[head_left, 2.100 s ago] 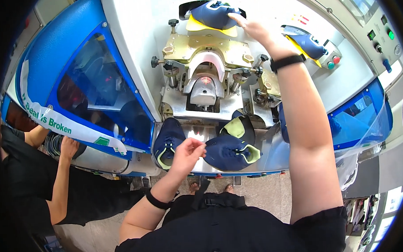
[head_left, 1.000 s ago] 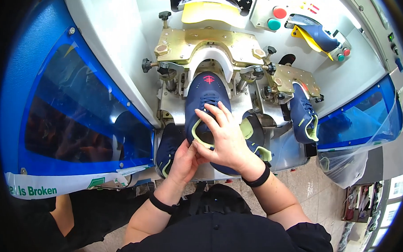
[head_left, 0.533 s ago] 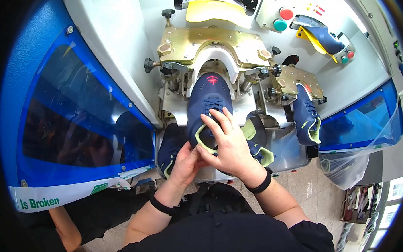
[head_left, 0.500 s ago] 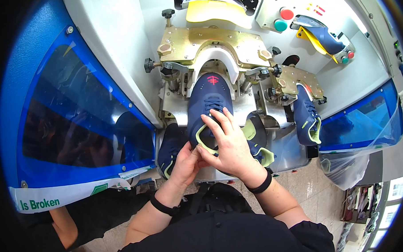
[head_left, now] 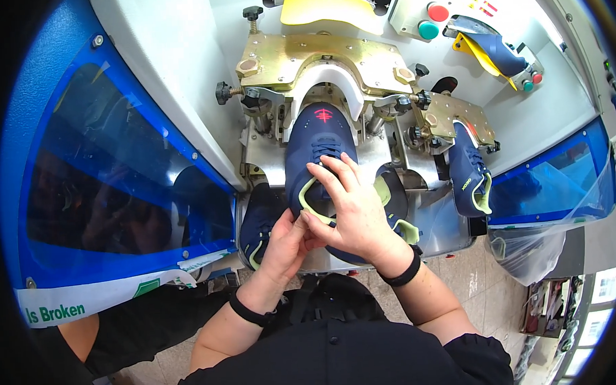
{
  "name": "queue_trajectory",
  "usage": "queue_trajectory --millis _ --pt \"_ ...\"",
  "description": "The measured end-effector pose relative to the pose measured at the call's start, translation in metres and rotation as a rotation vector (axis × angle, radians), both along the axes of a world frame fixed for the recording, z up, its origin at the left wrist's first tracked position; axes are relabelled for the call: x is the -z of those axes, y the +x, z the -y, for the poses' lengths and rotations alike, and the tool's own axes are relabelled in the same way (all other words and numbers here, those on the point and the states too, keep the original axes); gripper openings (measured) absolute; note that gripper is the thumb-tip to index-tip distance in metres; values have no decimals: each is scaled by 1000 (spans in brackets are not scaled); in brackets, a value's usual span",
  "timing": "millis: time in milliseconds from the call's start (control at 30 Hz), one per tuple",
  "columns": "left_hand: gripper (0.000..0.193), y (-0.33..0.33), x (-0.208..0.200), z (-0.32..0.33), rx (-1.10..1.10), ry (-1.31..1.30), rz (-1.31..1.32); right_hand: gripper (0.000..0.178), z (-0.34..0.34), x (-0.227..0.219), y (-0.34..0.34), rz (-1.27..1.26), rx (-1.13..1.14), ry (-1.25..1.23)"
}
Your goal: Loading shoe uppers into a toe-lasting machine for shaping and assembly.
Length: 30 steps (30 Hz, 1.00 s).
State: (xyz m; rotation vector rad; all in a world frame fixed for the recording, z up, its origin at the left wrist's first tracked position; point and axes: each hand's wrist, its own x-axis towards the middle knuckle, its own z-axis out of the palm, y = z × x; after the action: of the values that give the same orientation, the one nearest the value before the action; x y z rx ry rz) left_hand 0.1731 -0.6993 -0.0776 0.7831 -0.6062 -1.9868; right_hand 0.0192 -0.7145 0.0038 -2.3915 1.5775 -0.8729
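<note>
A navy lace-up sports shoe point(head_left: 319, 132) with a lime-green lining points toe-first into the white U-shaped pad point(head_left: 324, 75) of a brass-coloured clamp point(head_left: 286, 57). A red mark glows on its toe. At the heel, my left hand point(head_left: 286, 247) is closed, fingers curled against the back of the collar. My right hand point(head_left: 356, 214) spans the shoe's opening, thumb at the heel collar beside the left thumb and fingers on the tongue below the laces. Part of the heel is hidden behind my hands.
Other navy shoes lie left point(head_left: 258, 225) and right point(head_left: 404, 228) of my hands. Another shoe point(head_left: 467, 177) sits at a second clamp point(head_left: 455, 123) on the right. Red point(head_left: 438, 11) and green point(head_left: 428, 30) buttons are above. A blue-framed panel point(head_left: 124, 178) stands left; another person's arm point(head_left: 81, 335) shows below it.
The whole view has shifted slightly, with the machine and shoe a little higher. My hands keep nearly the same hold at the heel and opening.
</note>
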Motion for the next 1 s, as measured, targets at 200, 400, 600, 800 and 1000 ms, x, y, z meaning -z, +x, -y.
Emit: queue_trajectory --millis 200,400,600,800,1000 --pt "42 2 0 1 7 -5 21 64 0 3 1 7 3 -6" --pt "42 1 3 0 4 7 25 65 0 4 1 8 3 -14" --pt "44 1 5 1 -3 -4 41 67 2 -2 -1 -38 -17 8" --pt "41 4 12 3 51 -2 69 87 34 3 -7 -142 -11 61" --pt "34 3 23 2 43 65 80 93 44 22 -4 -265 9 57"
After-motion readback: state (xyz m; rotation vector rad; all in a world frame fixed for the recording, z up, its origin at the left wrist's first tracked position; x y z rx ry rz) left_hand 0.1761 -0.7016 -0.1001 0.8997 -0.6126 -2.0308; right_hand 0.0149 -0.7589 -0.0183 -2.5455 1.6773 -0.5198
